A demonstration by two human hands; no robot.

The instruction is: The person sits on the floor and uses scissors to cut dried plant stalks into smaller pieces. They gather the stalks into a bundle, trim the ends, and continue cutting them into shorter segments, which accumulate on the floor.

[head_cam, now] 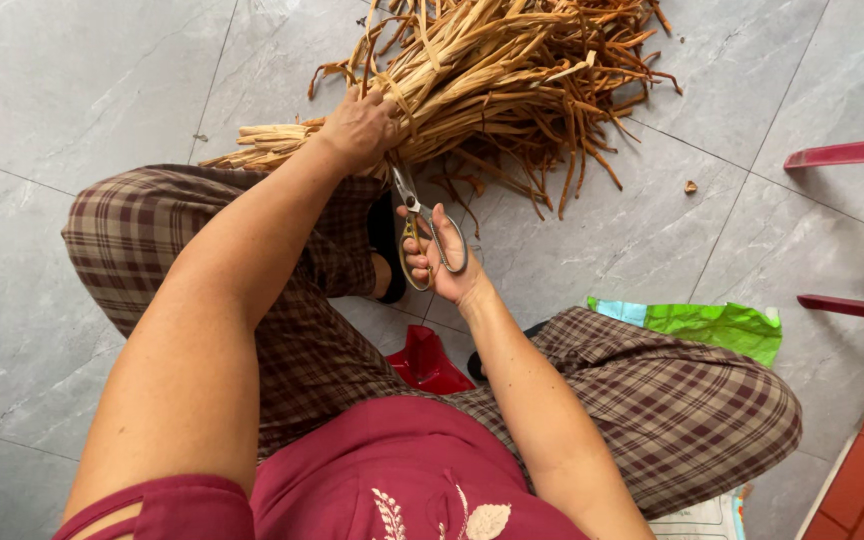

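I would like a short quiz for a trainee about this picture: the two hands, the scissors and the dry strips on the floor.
1. True or false: the left hand grips the bundle of dry strips.
2. Which hand holds the scissors?
3. The bundle lies on: A) a table, B) the grey tiled floor, C) a red stool.

Key
1. True.
2. The right hand; its fingers pass through the handles.
3. B.
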